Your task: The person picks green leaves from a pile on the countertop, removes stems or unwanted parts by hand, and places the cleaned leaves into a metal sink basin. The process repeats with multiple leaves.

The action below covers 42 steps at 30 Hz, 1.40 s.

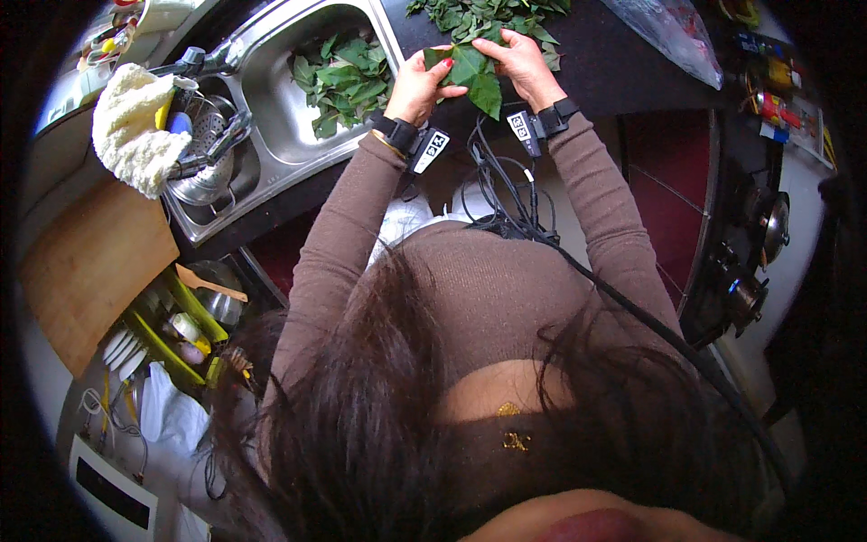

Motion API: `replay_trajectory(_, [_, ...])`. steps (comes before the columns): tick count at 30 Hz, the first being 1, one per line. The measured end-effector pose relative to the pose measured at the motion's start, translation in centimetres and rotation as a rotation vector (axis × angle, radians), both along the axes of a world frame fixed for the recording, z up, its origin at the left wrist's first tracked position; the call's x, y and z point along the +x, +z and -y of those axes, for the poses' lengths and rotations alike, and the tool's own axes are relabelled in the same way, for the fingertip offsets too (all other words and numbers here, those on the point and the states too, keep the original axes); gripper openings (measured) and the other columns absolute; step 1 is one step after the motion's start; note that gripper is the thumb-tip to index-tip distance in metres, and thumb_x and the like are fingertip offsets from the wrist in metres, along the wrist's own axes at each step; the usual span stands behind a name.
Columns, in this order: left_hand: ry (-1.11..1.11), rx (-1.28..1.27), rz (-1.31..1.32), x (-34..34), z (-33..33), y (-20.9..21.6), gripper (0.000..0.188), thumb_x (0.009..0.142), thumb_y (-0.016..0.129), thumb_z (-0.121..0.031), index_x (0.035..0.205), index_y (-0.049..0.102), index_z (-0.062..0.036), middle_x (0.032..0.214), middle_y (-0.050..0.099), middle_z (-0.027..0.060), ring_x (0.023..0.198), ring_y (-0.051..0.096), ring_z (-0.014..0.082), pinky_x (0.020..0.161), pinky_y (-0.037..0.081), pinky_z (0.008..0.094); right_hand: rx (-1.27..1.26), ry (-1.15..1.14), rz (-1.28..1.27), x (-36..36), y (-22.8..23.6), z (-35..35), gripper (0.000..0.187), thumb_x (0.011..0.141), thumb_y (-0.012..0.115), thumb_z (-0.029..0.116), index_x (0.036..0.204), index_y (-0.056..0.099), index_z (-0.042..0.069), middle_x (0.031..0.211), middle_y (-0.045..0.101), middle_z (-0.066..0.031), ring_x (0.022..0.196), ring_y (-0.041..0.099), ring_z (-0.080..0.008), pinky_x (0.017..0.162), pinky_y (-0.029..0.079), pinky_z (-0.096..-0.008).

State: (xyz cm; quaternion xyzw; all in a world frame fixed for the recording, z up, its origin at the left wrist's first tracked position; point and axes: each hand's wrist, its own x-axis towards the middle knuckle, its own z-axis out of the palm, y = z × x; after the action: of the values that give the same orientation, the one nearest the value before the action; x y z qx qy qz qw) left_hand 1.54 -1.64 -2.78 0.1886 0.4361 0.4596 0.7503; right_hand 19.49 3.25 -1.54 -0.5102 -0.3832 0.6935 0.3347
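Over the near edge of the smooth, dark table (614, 68), just right of the sink, both hands are closed on one green sprig (483, 90) of broad, pointed leaves with a faint sheen. The left hand (418, 88), a red nail showing, grips its left side with bent fingers; the right hand (526, 68) pinches its upper part between thumb and fingers. Right behind them, a loose heap of smaller-looking, matte leaves (492, 18) spreads on the table. In the brushed-looking metal sink (268, 95), a rounded rectangular basin, lies a ragged pile of flat, overlapping leaves (348, 83). Left of that basin sits a round metal colander (209, 131) dotted with holes, and beside it hangs a nubbly, cream-coloured cloth (131, 131). To the right of the heap lies a crinkled, see-through plastic bag (677, 41). Ribbed brown knit sleeves (601, 194) end at black bands (395, 133) around the wrists. Lower left, a plain tan board (95, 262) leans near a flat wooden spatula (212, 285).
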Motion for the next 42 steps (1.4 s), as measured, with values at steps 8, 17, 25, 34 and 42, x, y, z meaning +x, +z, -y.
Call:
replay_trajectory(8, [-0.039,-0.131,0.108,-1.6,0.7,0.0,0.026,0.097,0.043,-0.02,0.112,0.048,0.0012,0.104,0.06,0.0141,0.08,0.065,0.0271,0.076,0.058,0.0433,-0.201,-0.097,-0.13,0.4,-0.5,0.7,0.018,0.085,0.064,0.024,0.096,0.063,0.01,0.088,0.061,0.0013,0.071,0.058,-0.0111,0.063,0.048,-0.0267])
replay_trajectory(17, [-0.058,-0.208,0.11,-2.3,1.6,0.8,0.031,0.098,0.04,-0.024,0.114,0.046,0.0011,0.105,0.059,0.0171,0.085,0.065,0.0325,0.072,0.058,0.0441,-0.245,-0.125,-0.143,0.5,-1.1,1.5,0.018,0.086,0.061,0.024,0.095,0.063,0.008,0.088,0.062,-0.0015,0.069,0.057,-0.0148,0.063,0.05,-0.0286])
replay_trajectory(25, [-0.053,-0.183,0.102,-2.8,2.1,0.3,0.032,0.098,0.038,-0.025,0.115,0.044,0.0019,0.104,0.059,0.019,0.078,0.066,0.0335,0.068,0.059,0.0419,-0.244,-0.035,-0.152,0.4,-0.9,1.9,0.027,0.091,0.058,0.027,0.102,0.06,0.002,0.094,0.065,-0.0089,0.074,0.064,-0.0189,0.065,0.054,-0.0302])
replay_trajectory(34, [0.326,-0.011,-0.019,-5.7,3.2,0.3,0.019,0.097,0.04,-0.02,0.106,0.039,-0.0039,0.102,0.053,0.0175,0.082,0.062,0.0367,0.077,0.054,0.0517,0.124,-0.059,0.005,4.3,0.5,0.7,0.035,0.098,0.043,0.027,0.118,0.054,0.001,0.108,0.063,-0.0133,0.092,0.063,-0.0178,0.076,0.051,-0.0263])
replay_trajectory(42, [0.461,-0.032,-0.277,-7.5,4.3,0.1,0.073,0.09,0.05,-0.005,0.142,-0.002,-0.0056,0.129,0.033,0.0221,0.101,0.058,0.0394,0.083,0.053,0.0456,0.559,0.249,0.539,4.9,-2.6,-0.2,0.024,0.078,0.062,0.006,0.102,0.065,0.008,0.088,0.064,-0.0056,0.08,0.061,-0.0153,0.074,0.05,-0.0295])
